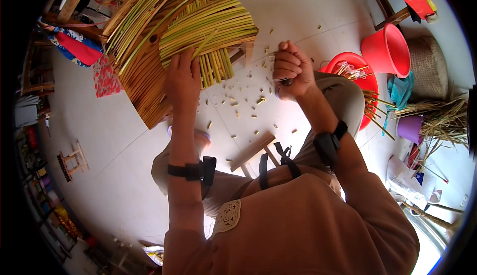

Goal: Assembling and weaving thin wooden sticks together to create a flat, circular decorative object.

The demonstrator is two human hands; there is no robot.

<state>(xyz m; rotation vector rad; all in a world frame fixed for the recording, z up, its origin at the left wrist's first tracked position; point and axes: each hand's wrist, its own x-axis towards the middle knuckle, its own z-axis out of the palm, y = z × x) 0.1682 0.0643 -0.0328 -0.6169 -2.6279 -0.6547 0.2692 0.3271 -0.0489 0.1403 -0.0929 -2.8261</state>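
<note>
Steadying the crisscrossed yellow-green stalk mat [211, 24], upper centre, with our left hand [182, 77], its grip unclear, we should control the small dark object [286, 81] our right hand [295, 70] clenches.

1. Prob. a small craft workshop, poss. a rm in a home; can't tell which.
2. Wooden table [149, 101] w/ loose green-yellow stalks [144, 19] & a stalk mat [211, 24] made of crossed layers.
3. Cut stalk bits [261, 100] all over pale tiled floor [119, 131].
4. R side: red basin [368, 83] w/ stalk offcuts, red bucket [397, 51], woven sack [428, 68], dry straw bundle [442, 126] = raw matl. & containers.
5. Homely bits: wooden stool [253, 150], misc. small colourful items [44, 185] far L, too blurred to ID.
</note>
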